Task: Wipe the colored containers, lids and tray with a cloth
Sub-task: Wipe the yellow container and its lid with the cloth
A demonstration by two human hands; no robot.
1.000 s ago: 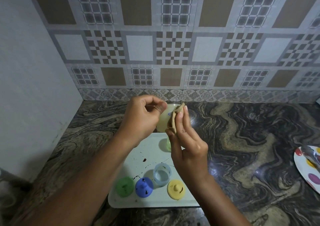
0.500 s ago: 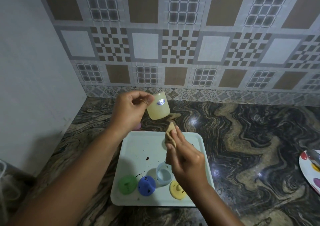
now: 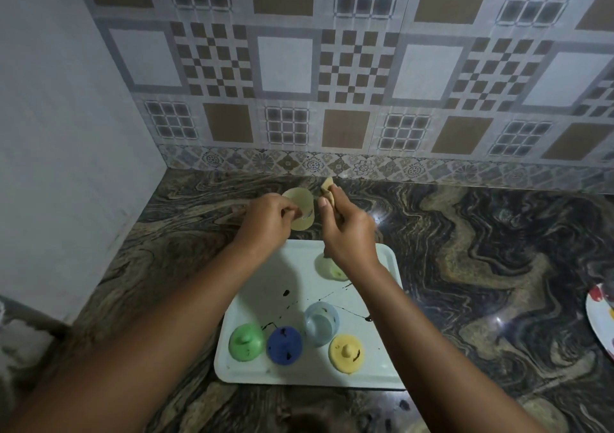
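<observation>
Tray (image 3: 382, 359) sits near-centre on the counter (image 3: 498, 266), dark splatter unwiped. Left hand (image 3: 265, 223) pinches the yellow container (image 3: 300, 210) at its side, past the tray's far edge. Right hand (image 3: 349, 233) grips the folded cloth (image 3: 327, 185) just beside it. Risk: with that thin pinch, a cloth push could twist the container loose onto the counter.

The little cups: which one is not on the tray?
The pale yellow cup, held by the left hand beyond the tray. The blue cup and green cup sit on it.
</observation>
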